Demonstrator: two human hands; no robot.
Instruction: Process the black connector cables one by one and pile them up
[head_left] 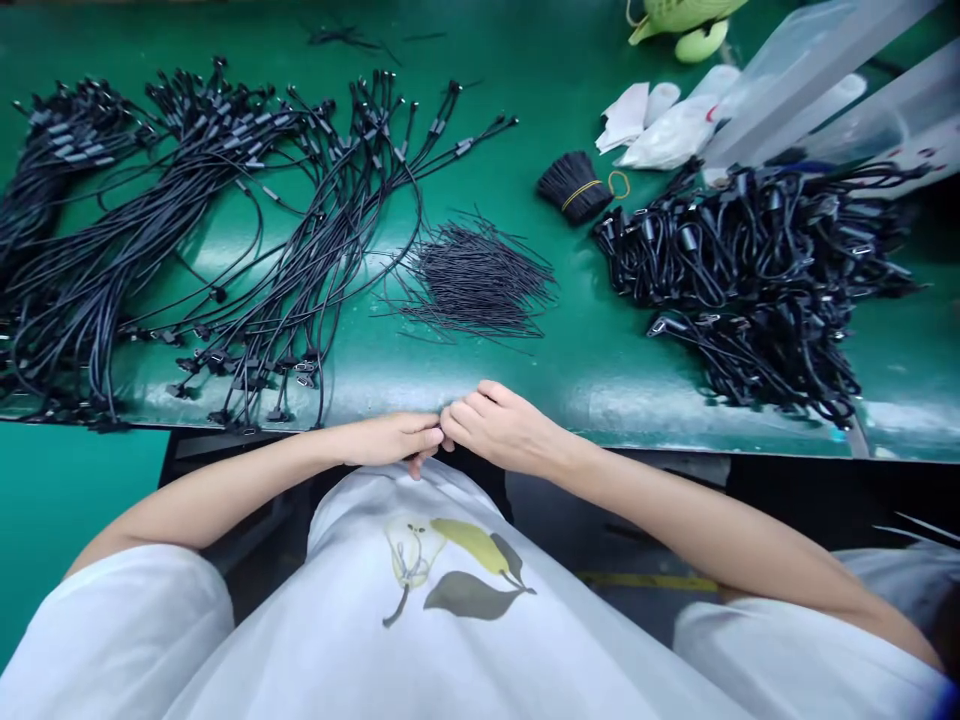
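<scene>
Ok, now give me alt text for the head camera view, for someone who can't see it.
Seen from the wearer's head, the left hand and right hand meet at the fingertips at the edge of a green workbench. Spread on it are long black connector cables, a pile of short black wires, a rubber-banded wire bundle and a tangled heap of black cables.

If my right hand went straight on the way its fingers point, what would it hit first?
Your left hand, most likely. The fingertips of your right hand look right up against it, though from this view I can't tell whether they're touching.
</scene>
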